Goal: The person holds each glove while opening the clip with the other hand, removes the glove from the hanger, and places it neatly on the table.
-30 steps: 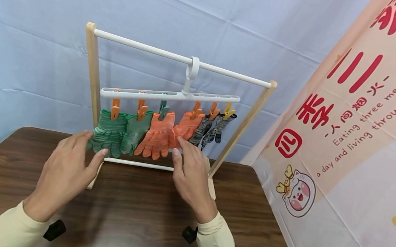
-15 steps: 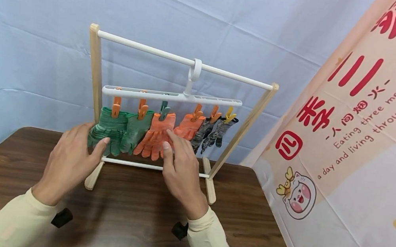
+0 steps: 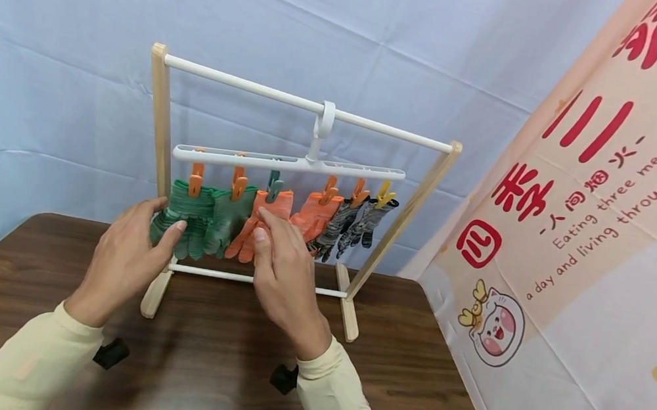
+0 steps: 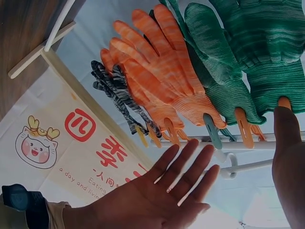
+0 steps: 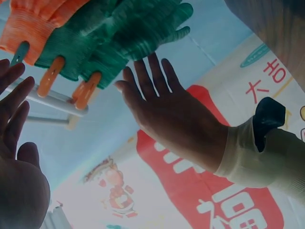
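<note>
A row of knitted gloves hangs by clothespins from a white hanger (image 3: 238, 157): two green, two orange, then grey-and-black gloves (image 3: 362, 221) at the right end. My left hand (image 3: 128, 252) has its fingertips right at the outer edge of the leftmost green glove (image 3: 192, 215), thumb apart. With fingers extended, my right hand (image 3: 282, 276) overlaps the left orange glove (image 3: 276, 202), hiding part of it. The left wrist view shows the spread right hand (image 4: 174, 191) below the clothespins; in the right wrist view the left hand (image 5: 167, 105) reaches the green gloves (image 5: 124, 33).
The hanger hooks over the top bar (image 3: 245, 83) of a drying rack with wooden side posts (image 3: 161, 116), standing on a brown table (image 3: 201, 351). Behind is a pale blue cloth (image 3: 293, 17); a printed banner (image 3: 573, 255) stands at the right.
My right hand has moved left along the row, from the right orange glove to the left one. My left hand has shifted slightly right beside the green glove.
</note>
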{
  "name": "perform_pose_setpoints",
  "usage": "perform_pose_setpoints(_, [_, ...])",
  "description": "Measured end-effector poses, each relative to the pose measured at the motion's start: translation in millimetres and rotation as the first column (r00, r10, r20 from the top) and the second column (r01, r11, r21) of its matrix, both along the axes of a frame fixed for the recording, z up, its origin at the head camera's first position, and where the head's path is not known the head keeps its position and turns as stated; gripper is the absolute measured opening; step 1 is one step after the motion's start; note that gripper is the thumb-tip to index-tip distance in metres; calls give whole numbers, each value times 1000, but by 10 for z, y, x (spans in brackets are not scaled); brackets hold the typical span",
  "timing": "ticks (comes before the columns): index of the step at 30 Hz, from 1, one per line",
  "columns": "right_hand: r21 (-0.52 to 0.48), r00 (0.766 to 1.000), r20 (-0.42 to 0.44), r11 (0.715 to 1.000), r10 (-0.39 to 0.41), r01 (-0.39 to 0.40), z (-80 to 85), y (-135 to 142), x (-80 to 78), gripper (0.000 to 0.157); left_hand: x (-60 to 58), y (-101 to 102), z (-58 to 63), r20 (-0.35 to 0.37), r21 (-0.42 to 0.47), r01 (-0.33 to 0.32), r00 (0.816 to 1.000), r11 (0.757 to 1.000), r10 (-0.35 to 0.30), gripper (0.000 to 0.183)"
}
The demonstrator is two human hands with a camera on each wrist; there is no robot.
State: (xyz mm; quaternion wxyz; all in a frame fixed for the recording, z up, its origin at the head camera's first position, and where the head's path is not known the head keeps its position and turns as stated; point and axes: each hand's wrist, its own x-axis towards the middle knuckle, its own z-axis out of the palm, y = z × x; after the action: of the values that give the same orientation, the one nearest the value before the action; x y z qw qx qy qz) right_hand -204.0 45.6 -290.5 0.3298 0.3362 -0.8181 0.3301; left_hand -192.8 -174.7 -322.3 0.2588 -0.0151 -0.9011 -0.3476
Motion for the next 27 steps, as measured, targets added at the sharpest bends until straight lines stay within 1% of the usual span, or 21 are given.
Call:
perform_pose_setpoints(7, [-17,1000,6,999,31,-31,30,-65,6,36,-44,4,29,-8,-4,1,1000,1000,-1,62])
perform_pose_setpoints(15, [-21,999,8,999,34,-33,73,-169,19,37,-62,8,38,-23,17,-9,1000,1000,9,61])
perform_pose_setpoints(21, [-20,999,7,998,54,-54,102,-277,16,37,-66,8,44,-29,22,-18,999,1000,18,61])
perform_pose_setpoints(27, [-28,997,-11,996,81,-81,120,-345,9,36,-50,20,52,-73,30,-27,997,999,29,55])
